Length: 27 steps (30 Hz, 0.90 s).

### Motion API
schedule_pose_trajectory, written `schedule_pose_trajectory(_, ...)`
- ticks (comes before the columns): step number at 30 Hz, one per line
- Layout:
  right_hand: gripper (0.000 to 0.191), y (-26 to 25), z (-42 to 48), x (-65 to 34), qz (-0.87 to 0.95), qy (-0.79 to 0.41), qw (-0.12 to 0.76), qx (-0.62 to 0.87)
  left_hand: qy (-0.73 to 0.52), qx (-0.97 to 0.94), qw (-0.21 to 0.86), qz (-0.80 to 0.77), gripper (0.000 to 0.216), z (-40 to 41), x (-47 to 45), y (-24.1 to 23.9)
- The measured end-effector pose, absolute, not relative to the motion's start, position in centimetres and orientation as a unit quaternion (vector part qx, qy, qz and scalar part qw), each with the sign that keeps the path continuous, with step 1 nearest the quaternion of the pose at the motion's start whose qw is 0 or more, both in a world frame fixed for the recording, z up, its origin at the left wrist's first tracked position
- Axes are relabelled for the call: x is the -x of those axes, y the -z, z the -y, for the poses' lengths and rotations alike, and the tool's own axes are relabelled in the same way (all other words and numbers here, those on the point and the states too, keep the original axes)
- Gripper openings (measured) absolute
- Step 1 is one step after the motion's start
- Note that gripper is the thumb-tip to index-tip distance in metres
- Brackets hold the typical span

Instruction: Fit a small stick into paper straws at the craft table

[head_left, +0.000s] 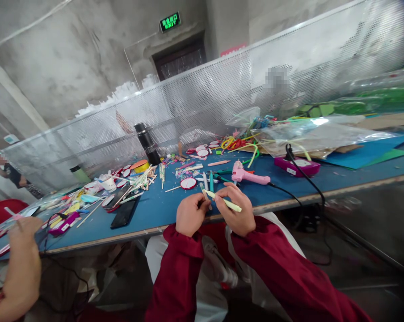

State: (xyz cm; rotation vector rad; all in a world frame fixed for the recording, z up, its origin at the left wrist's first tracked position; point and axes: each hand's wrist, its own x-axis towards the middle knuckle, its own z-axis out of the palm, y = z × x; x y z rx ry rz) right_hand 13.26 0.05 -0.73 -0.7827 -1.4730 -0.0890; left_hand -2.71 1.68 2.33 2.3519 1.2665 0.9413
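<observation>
While the left hand (pixel 191 213) pinches a thin stick (pixel 202 188) near the blue tabletop's (pixel 165 203) front edge, apparently to steady it, the right hand (pixel 237 208) grips a pale-yellow pen (pixel 232 205) slantwise, tip beside the left fingers, seemingly for control. A pink glue gun (pixel 252 176) lies just beyond.
</observation>
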Motion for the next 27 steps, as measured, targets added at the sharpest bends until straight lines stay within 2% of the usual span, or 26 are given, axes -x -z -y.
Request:
schedule_pose_trajectory(15,0.016,0.8,0.1,-13.3,0.648,0.018,0.68,0.342,-0.325,-0.821,0.156,-0.443,0.027,-1.8,2.8,-2.2)
schedule_pose_trajectory(17,0.015,0.8,0.2,-13.3,0.631,-0.026,0.69,0.353,-0.324,-0.82,0.154,-0.446,0.026,-1.8,2.7,-2.3)
schedule_pose_trajectory(20,0.009,0.5,0.4,-13.5,0.568,-0.161,0.725,0.355,-0.32,-0.818,0.147,-0.454,0.024,-1.7,2.7,-2.3)
schedule_pose_trajectory(22,0.014,0.2,0.5,-13.7,0.534,-0.236,0.745,0.323,-0.317,-0.818,0.142,-0.458,0.024,-1.7,2.7,-2.2)
schedule_pose_trajectory(27,0.026,-0.2,0.4,-14.2,0.494,-0.298,0.768,0.278,-0.31,-0.822,0.138,-0.458,0.024,-1.8,2.7,-2.1)
